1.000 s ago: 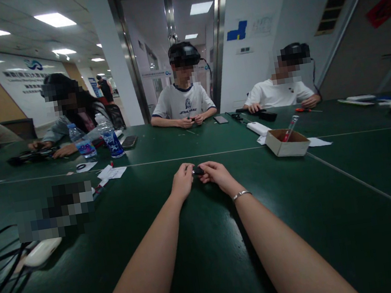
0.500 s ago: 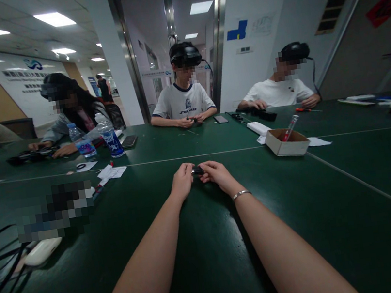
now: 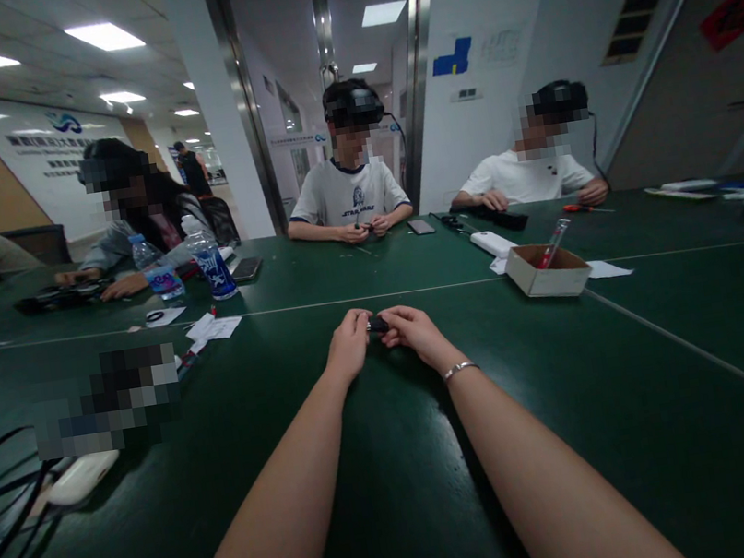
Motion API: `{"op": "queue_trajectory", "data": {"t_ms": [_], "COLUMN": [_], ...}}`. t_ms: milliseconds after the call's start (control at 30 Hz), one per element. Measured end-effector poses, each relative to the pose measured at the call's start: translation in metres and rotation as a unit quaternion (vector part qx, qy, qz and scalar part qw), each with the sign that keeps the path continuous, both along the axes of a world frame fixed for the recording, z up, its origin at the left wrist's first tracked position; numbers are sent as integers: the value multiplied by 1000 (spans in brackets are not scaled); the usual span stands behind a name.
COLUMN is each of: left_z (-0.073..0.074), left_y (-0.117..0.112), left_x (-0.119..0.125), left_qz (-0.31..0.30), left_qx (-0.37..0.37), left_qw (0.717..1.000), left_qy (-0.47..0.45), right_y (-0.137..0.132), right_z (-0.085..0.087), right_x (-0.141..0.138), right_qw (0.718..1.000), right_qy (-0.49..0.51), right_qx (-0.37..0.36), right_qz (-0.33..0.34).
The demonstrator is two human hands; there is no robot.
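Note:
Between my two hands is a small dark object, black with a short shiny bit at its left end; its exact kind is too small to make out. My left hand is closed on the left end with the fingertips pinched. From the other side my right hand, with a silver bracelet at the wrist, pinches the right end. Both hands are held low over the green table, arms stretched forward. Fingers cover much of the object.
An open cardboard box with a red-and-clear tube stands right. At left are two bottles, paper slips, black cables and a white rounded device. Several people wearing headsets sit across the table.
My hands and the dark object stay almost where they were. The view shifts very slightly, and a person standing in the far background has moved a little.

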State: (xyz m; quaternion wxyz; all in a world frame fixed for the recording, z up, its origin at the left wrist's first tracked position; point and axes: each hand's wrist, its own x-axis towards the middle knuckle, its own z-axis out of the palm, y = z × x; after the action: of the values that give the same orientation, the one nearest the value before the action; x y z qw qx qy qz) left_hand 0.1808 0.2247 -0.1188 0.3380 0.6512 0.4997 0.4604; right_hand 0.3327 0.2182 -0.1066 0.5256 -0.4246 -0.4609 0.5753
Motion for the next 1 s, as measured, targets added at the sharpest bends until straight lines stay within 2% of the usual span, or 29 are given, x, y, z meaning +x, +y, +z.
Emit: {"op": "queue_trajectory", "data": {"t_ms": [433, 567, 1000], "left_z": [2, 3, -3], "left_y": [-1, -2, 2], "left_x": [0, 0, 0], "left_qz": [9, -7, -14], "left_qx": [18, -8, 5], "left_qw": [1000, 1000, 1000], "left_qy": [-12, -16, -15], "right_y": [0, 0, 3], "right_z": [1, 1, -2], "right_x": [0, 0, 1], "right_qw": [1000, 1000, 1000], "right_qy": [-1, 1, 5], "right_qx": [-9, -7, -6], "right_qz": [-2, 1, 4]}}
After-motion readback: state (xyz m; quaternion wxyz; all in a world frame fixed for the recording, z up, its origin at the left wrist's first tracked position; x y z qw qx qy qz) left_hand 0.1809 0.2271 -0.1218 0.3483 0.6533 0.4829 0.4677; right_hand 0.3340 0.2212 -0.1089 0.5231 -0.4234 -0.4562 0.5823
